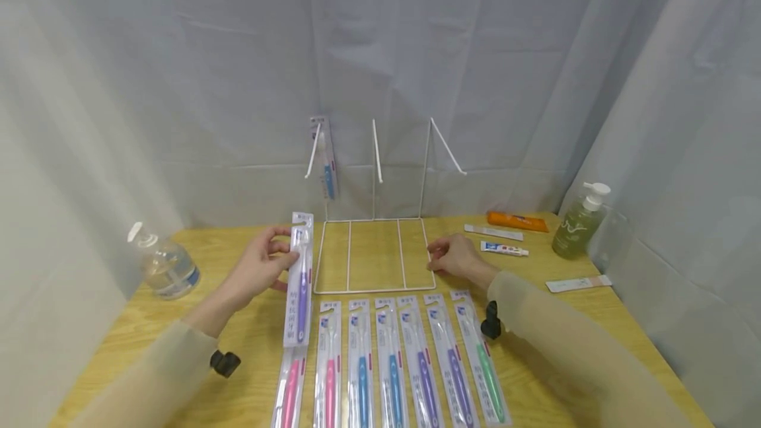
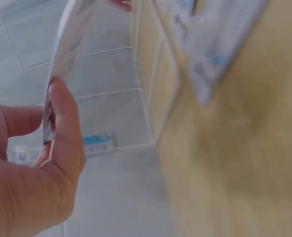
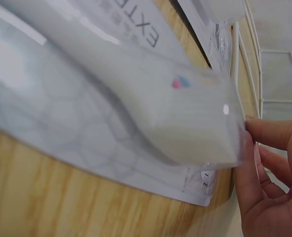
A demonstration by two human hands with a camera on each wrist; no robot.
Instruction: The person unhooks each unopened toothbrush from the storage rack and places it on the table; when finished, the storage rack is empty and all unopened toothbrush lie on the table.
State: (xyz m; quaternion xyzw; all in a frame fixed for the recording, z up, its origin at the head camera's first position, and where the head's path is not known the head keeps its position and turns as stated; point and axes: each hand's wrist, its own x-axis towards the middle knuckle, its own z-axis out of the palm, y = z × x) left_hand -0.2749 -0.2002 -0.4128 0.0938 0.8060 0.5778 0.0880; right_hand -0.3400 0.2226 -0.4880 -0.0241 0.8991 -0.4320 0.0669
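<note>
My left hand (image 1: 265, 264) pinches a packaged purple toothbrush (image 1: 302, 296) by its side edge, thumb in front and fingers behind. The pack stands upright in front of the rack's left side, overlapping a pink toothbrush pack in the head view. At the right side of the white wire rack (image 1: 368, 220), my right hand (image 1: 456, 257) grips the base wire between thumb and fingers. On the rack's left hook hangs a packaged blue toothbrush (image 1: 329, 180); the middle and right hooks hold nothing. In the left wrist view, the held pack (image 2: 66, 54) shows edge-on.
Several packaged toothbrushes (image 1: 362, 365) lie in a row before the rack. A clear pump bottle (image 1: 169, 269) stands left, a green pump bottle (image 1: 579, 226) right. An orange tube (image 1: 517, 221), a small toothpaste tube (image 1: 504, 249) and slim white packets (image 1: 578, 283) lie on the right.
</note>
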